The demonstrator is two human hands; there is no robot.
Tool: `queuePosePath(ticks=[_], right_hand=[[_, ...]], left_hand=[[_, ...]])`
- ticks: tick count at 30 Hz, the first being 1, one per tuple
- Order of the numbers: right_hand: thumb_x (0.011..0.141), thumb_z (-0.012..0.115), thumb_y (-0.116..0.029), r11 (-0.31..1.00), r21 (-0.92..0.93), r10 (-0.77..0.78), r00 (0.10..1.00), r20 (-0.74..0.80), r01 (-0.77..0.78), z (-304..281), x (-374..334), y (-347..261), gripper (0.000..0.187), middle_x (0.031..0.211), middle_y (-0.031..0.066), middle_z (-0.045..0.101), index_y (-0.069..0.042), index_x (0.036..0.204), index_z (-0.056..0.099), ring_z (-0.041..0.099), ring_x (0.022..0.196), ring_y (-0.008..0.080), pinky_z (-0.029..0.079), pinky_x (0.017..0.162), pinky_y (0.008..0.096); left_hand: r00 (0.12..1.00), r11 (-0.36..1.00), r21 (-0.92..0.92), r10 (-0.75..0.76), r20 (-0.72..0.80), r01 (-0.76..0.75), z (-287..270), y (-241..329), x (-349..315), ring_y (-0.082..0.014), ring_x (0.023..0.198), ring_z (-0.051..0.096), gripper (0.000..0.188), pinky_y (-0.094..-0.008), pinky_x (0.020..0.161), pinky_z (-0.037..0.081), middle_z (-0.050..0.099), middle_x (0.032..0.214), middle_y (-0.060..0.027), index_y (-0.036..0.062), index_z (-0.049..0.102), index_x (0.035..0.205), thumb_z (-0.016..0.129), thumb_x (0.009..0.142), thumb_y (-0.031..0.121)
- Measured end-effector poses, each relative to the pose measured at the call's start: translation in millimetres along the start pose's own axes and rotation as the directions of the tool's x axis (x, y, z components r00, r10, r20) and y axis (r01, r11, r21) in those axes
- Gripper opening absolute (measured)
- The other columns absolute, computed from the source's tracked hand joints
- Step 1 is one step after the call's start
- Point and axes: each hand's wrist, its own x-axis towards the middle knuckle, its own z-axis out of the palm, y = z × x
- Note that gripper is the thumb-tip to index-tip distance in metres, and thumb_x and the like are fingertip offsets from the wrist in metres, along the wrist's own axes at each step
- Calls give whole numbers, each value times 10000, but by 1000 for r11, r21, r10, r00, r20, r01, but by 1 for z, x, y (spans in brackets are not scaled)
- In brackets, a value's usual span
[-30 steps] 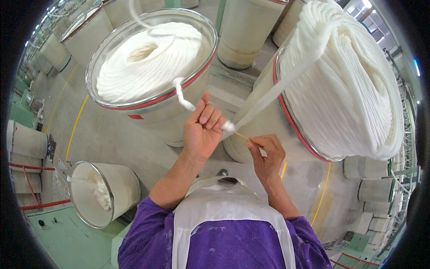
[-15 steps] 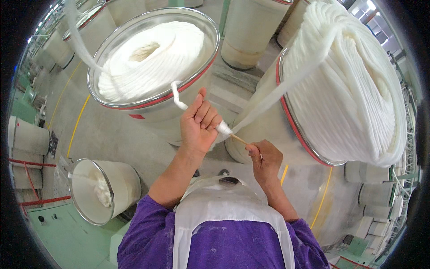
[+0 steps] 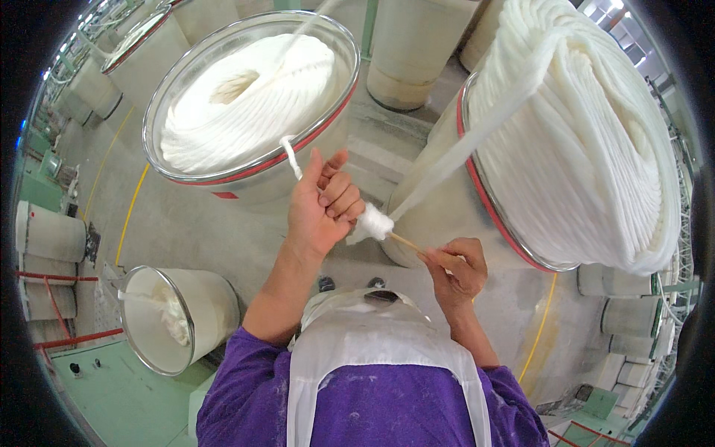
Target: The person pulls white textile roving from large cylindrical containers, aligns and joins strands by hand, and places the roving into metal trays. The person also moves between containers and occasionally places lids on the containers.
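Observation:
My left hand (image 3: 324, 197) is curled round a white fibre sliver, its thumb and index finger pointing up. Above the hand, the sliver (image 3: 291, 154) runs to the rim of the left can (image 3: 257, 173). Below the curled fingers, a fluffy wad of fibre (image 3: 375, 223) bulges around one end of a thin wooden stick (image 3: 406, 242). My right hand (image 3: 457, 267) pinches the stick's other end between thumb and fingers. Another loose sliver (image 3: 469, 141) slants down from the heaped right can (image 3: 477, 186) to behind the wad, where I cannot tell how it joins.
White fibre coils (image 3: 261, 97) fill the left can; a tall fibre heap (image 3: 581, 149) overhangs the right one. A smaller can (image 3: 212, 313) with some fibre stands at lower left beside a green machine cover (image 3: 119, 398). More cans (image 3: 413, 59) stand behind. Yellow lines (image 3: 134, 208) mark the floor.
The fibre wad round the stick looks larger and looser. My right hand has shifted slightly right and turned, with its fingers repositioned on the stick. My left thumb and index finger have spread.

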Motion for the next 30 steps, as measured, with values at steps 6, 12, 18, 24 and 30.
queuePosePath(ticks=[6,12,18,24,30], right_hand=[[704,763,-31,941,176,276,956,97,-289,-47,-20,31,136,818,52,628,-77,783,663,583,730,202,466,640,296],[805,677,-134,329,788,625,746,232,-520,-49,-5,40,275,796,61,576,-57,1047,570,567,769,161,466,658,252],[762,772,-186,496,403,123,522,844,-769,42,25,12,394,672,-27,480,-42,1066,567,449,594,62,380,537,238],[747,802,-243,486,97,234,237,943,-868,24,-5,25,548,705,-31,533,-34,1193,561,487,674,57,383,585,234],[854,716,-232,300,215,516,348,783,-929,-66,-77,42,495,693,-32,534,-71,1285,534,482,665,57,379,586,233]], left_hand=[[997,997,35,64,-39,-63,-7,15,-8,-79,422,191,407,-248,435,202,202,486,59,92,647,995,425,991,433],[999,996,89,-21,-28,23,-3,23,-14,-78,409,193,387,-250,414,194,219,475,65,94,642,961,440,985,423],[984,977,122,-177,-8,177,8,15,-10,-77,397,181,393,-252,411,187,211,468,67,96,642,949,431,987,426],[999,977,211,-30,-38,37,-11,44,-23,-77,390,170,412,-248,412,180,206,461,63,116,640,946,401,993,448],[971,926,377,99,-217,-10,-85,40,-36,-136,639,425,389,-299,659,353,475,693,-6,102,580,1097,415,981,435]])
